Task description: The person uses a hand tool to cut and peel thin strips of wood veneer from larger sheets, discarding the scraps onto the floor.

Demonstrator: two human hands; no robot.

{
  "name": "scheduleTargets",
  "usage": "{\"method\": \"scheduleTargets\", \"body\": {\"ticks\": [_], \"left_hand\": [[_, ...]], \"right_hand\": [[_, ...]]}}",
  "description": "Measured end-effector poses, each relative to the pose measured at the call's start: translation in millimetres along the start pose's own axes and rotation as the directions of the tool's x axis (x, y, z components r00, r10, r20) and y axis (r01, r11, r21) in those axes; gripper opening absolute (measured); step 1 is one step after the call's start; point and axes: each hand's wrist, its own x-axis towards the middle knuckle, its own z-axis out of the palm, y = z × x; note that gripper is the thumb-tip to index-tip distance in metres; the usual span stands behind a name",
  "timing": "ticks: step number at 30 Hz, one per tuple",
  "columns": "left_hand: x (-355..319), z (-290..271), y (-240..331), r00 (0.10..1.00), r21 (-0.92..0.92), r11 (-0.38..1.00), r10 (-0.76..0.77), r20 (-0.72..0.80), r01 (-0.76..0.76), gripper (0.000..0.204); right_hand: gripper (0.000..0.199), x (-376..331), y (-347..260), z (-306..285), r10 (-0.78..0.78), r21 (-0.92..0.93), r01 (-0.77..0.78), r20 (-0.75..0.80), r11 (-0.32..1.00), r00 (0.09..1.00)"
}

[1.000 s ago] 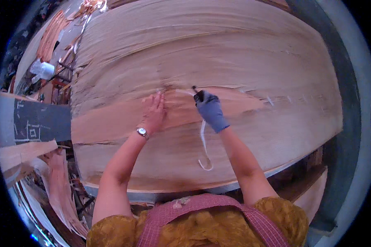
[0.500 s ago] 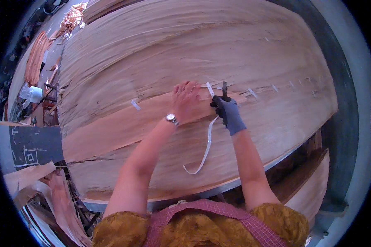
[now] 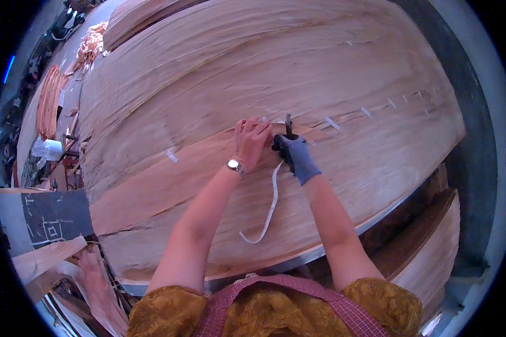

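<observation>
A large sheet of wood veneer [image 3: 208, 78] lies before me, with a more orange veneer strip [image 3: 163, 188] across its middle. My left hand [image 3: 251, 147], bare and with a watch at the wrist, presses down at the strip's upper edge, fingers apart and slightly bent. Close to its right, my right hand [image 3: 299, 158] wears a grey glove with dark fingertips. It is closed on a dark, narrow knife-like tool [image 3: 288, 124] that points away from me. From beneath this hand a long white tape [image 3: 274, 196] trails toward me in a curve. The gloved fingertips are partly hidden.
Short white tape pieces stick to the veneer, one at the left [image 3: 172, 156] and several in a row at the right, such as this tape piece [image 3: 333, 123]. A white bucket [image 3: 52, 150], orange veneer strips [image 3: 52, 104] and a dark board [image 3: 59, 216] lie beyond the left edge.
My right hand has moved left, closer to my left hand. The white tape end that stuck up beside the tool no longer stands there. My left fingers are more bent. The view has shifted slightly.
</observation>
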Motion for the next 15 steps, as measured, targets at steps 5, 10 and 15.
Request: {"method": "scheduleTargets", "body": {"ticks": [5, 10, 15], "left_hand": [[-6.5, 16.1, 2.7, 0.991, 0.116, 0.987, 0.116, -0.06, -0.108, 0.035], [1.7, 23.7, 3.5, 0.975, 0.224, 0.952, 0.221, -0.026, -0.209, 0.035], [2.8, 7.6, 14.3, 0.987, 0.241, 0.957, 0.154, 0.043, -0.16, 0.039]], "right_hand": [[0.022, -5.7, -0.6, -1.8, -0.324, -0.529, 0.255, -0.041, 0.809, 0.945], [0.026, 15.6, 8.5, -78.6, -0.732, -0.919, 0.365, 0.147, 0.148, 0.665], [0.025, -58.6, -21.8, -82.6, -0.061, -0.177, 0.057, -0.017, 0.982, 0.998]]}}
